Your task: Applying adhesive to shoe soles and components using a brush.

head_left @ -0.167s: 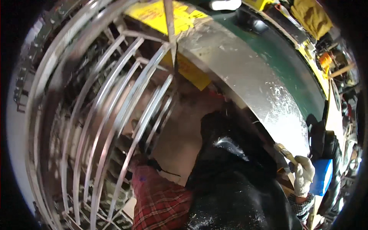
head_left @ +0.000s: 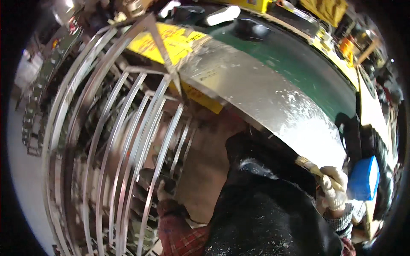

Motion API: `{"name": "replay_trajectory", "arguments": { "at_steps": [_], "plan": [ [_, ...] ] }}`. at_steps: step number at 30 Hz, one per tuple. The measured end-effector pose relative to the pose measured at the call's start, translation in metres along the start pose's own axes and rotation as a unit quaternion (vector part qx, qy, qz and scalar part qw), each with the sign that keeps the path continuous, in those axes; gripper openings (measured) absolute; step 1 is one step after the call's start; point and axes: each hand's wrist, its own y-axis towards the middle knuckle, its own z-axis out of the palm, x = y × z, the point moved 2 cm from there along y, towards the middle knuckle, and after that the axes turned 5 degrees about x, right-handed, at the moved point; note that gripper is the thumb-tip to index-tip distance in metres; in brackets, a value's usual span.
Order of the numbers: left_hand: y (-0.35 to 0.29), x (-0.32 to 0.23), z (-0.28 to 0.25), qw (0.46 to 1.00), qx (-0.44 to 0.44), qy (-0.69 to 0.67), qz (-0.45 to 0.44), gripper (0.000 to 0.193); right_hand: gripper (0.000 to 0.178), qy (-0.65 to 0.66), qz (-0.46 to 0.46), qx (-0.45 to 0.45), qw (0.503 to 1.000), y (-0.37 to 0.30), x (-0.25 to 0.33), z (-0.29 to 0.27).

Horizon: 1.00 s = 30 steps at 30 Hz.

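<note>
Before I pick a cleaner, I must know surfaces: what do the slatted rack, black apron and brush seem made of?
Slatted rack: probably bare metal, from silvery glints along its bars. Black apron: likely rubber or coated plastic, glossy, given its bright highlights. Brush: perhaps a wooden handle, being yellowish; its bristles look fibrous.

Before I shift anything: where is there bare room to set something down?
The grey metal surface looks bare between the yellow sheet and white smears; so does the green strip beyond. Crowded: around the right hand, brush and blue container, and among the rack bars by the left hand.
</note>
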Motion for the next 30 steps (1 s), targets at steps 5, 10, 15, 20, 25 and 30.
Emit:
{"name": "replay_trajectory", "arguments": {
  "at_steps": [5,10,15,20,25,30],
  "plan": [
    [-0.060,0.072,0.055,0.995,0.079,0.062,0.006,0.045,0.032,0.008,-0.017,-0.001,1.000,-0.005,-0.019,-0.014],
    [-0.173,0.084,0.228,0.953,0.261,0.073,-0.138,0.035,0.035,0.013,-0.035,-0.104,0.994,-0.012,-0.037,-0.073],
    [-0.192,0.093,0.325,0.750,0.633,0.117,-0.151,0.079,0.026,-0.035,-0.090,-0.504,0.858,-0.075,-0.091,-0.177],
    [-0.224,0.146,0.411,0.726,0.653,0.108,-0.188,0.100,0.020,0.000,0.093,-0.479,0.873,-0.157,-0.185,-0.242],
    [-0.229,0.210,0.416,0.756,0.586,0.181,-0.227,0.091,0.020,-0.018,0.167,-0.440,0.882,-0.169,-0.210,-0.233],
    [-0.193,0.212,0.366,0.719,0.499,0.074,-0.478,0.096,0.018,0.041,0.089,-0.516,0.851,-0.194,-0.209,-0.234]
  ]
}}
